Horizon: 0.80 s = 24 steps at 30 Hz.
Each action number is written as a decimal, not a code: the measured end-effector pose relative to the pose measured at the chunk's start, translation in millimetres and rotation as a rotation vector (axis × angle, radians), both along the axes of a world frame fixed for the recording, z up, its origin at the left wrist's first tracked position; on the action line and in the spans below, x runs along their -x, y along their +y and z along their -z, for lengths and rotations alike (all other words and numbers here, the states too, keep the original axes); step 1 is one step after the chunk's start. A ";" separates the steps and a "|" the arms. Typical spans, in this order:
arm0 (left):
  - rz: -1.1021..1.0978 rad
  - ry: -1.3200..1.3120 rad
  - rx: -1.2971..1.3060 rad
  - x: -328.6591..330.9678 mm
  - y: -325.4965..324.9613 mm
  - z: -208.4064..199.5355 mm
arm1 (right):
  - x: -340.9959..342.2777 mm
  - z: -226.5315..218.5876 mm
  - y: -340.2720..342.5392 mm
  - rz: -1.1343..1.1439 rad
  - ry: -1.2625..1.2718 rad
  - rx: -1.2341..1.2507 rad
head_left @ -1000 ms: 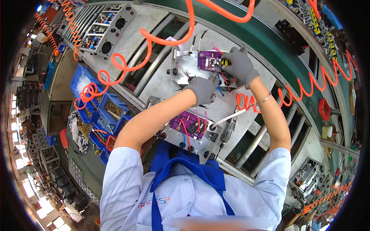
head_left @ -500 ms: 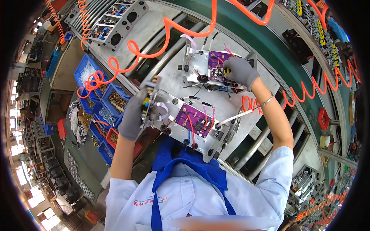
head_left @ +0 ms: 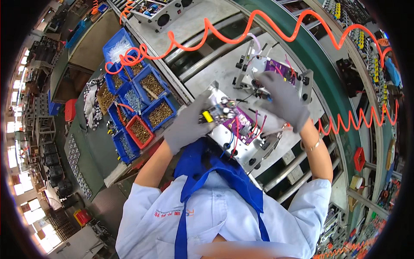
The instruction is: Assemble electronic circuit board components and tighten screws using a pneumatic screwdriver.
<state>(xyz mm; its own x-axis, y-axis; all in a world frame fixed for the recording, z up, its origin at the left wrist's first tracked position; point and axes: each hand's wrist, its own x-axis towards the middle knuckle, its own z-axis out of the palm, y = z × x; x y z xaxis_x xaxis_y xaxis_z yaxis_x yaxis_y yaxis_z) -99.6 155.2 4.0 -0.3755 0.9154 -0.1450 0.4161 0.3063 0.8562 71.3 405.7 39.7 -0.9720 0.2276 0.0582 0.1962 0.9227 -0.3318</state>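
Two metal chassis lie before me, one near and one far. The near metal chassis (head_left: 230,155) carries a purple circuit board (head_left: 245,125) with red and blue wires. Above its left end, my left hand (head_left: 187,127), in a grey glove, grips a component-laden circuit board (head_left: 222,111) with a yellow part. My right hand (head_left: 284,101), also gloved, hovers between the two chassis with thumb and fingers apart and nothing between them; its thumb is blurred. Beyond it, the far chassis (head_left: 307,88) bears another purple board (head_left: 276,69), partly covered by the right hand.
Blue bins (head_left: 148,82) and a red bin (head_left: 140,131) of screws and small parts stand at the left. An orange coiled air hose (head_left: 207,28) stretches across the far side. Another finished-looking metal case (head_left: 166,17) sits at the far left, near steel rollers (head_left: 284,175).
My left hand has brought its circuit board rightward over the near chassis and tilted it flatter. My right hand has let go of the far board and drawn back toward me. The view has shifted.
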 end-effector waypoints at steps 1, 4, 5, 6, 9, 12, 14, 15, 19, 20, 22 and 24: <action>0.064 -0.002 0.033 -5.1 1.2 -5.7 | 1.6 -15.2 -30.0 -0.142 0.087 0.096; 0.273 -0.118 0.092 -22.8 -5.4 -2.1 | -12.3 -15.1 -112.8 -0.230 0.049 0.004; 0.331 -0.245 0.104 -30.0 -9.4 0.1 | -23.1 -1.6 -137.6 -0.187 -0.031 -0.026; 0.424 -0.275 0.162 -33.6 -12.5 3.0 | -33.4 4.4 -156.6 -0.163 -0.085 0.011; 0.589 -0.455 0.148 -47.2 -37.4 53.4 | -59.2 28.8 -193.8 -0.096 -0.128 0.144; 0.781 -0.476 0.259 -52.7 -36.1 36.7 | -77.9 43.1 -221.6 0.018 -0.048 0.275; 0.838 -0.474 0.259 -53.0 -32.0 28.1 | -80.5 47.0 -233.0 0.159 0.019 0.400; 0.885 -0.468 0.259 -52.2 -29.7 26.6 | -80.3 44.7 -235.4 0.171 0.018 0.399; 1.030 -0.622 0.224 -54.1 -26.3 43.8 | -79.0 41.0 -249.0 0.309 0.079 0.642; 1.044 -0.621 0.228 -53.4 -25.4 45.8 | -79.1 41.3 -252.2 0.325 0.100 0.637; 1.021 -0.348 0.221 -53.1 -23.3 46.8 | -80.2 40.8 -256.7 0.353 0.122 0.631; 0.976 -0.260 0.237 -49.7 -14.3 42.3 | -84.0 39.2 -258.6 0.419 0.073 0.609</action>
